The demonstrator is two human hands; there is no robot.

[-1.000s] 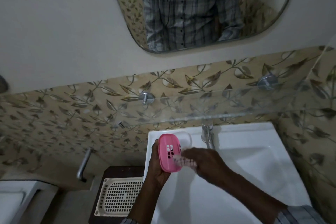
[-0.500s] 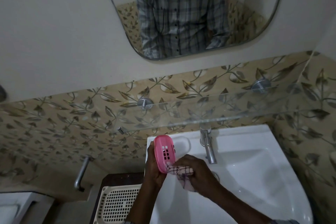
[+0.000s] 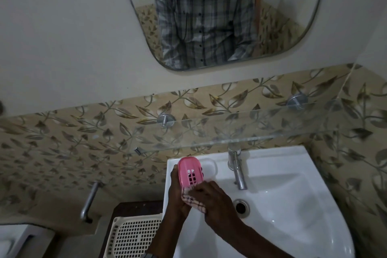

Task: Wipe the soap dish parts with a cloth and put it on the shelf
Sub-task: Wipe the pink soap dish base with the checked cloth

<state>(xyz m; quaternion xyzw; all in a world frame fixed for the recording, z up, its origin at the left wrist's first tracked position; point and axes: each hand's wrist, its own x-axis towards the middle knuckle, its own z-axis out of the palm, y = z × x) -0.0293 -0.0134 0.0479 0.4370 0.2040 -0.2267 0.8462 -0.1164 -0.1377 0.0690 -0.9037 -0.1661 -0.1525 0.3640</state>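
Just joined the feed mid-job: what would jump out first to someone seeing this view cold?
The pink soap dish insert stands out, bright against the white sink, held upright over the sink's rear left corner by the left hand. The right hand holds a checked cloth against its lower end. Above them a glass shelf spans the leaf-patterned tiles, below a mirror.

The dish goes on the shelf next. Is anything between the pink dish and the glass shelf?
Nothing visible. The left hand holds the pink dish just below the front edge of the glass shelf, the right hand wiping it with the cloth; open air lies between.
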